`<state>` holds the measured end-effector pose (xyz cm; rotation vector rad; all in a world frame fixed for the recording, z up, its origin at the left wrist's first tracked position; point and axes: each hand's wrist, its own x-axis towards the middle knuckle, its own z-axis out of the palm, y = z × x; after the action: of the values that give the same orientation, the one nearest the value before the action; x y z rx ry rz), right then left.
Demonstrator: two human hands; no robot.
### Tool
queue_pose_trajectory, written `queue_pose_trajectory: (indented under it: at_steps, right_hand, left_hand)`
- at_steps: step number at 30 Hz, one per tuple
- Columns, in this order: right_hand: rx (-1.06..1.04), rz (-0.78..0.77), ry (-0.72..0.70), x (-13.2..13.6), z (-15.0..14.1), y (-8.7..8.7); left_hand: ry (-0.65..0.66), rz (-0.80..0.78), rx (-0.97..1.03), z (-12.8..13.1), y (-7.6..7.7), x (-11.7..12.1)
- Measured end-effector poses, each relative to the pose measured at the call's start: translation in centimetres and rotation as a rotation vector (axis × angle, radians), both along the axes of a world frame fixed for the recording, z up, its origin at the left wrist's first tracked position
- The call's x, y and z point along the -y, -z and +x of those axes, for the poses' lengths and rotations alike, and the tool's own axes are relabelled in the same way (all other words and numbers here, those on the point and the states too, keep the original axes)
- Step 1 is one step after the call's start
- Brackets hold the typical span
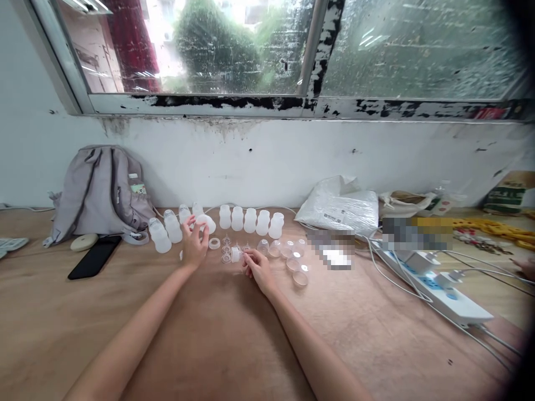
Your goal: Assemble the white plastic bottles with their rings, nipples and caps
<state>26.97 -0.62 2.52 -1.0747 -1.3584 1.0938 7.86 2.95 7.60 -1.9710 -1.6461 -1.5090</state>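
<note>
My left hand is raised over the table with its fingers apart, beside a white rounded bottle lying partly behind it. I cannot see it gripping anything. My right hand is closed in a pinch on a clear bottle nipple set in a white collar ring, held low over the wood. Clear nipples stand just left of it, near a loose white ring. Several clear domed caps lie to the right. Frosted baby bottles stand in a row behind; others lean or lie at the left.
A grey backpack, a black phone and a round cream object are at the left. To the right are a white plastic parcel and a power strip with cables. A wall and window close off the back.
</note>
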Motion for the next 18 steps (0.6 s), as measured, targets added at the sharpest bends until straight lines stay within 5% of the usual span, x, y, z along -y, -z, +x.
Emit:
queue_pose_trajectory:
  at_steps: [6, 13, 18]
  right_hand:
    - [-0.022, -0.025, -0.004, 0.3, -0.2, -0.3]
    - [-0.113, -0.060, -0.045, 0.6, -0.4, -0.6]
    - [-0.180, -0.062, -0.030, 0.5, -0.1, -0.6]
  left_hand:
    - [0.184, -0.063, 0.122, 0.3, 3.2, 5.1]
    - [0.538, -0.418, 0.378, 0.7, 4.9, 5.8]
    - [0.457, -0.429, 0.139, 0.7, 5.7, 6.3]
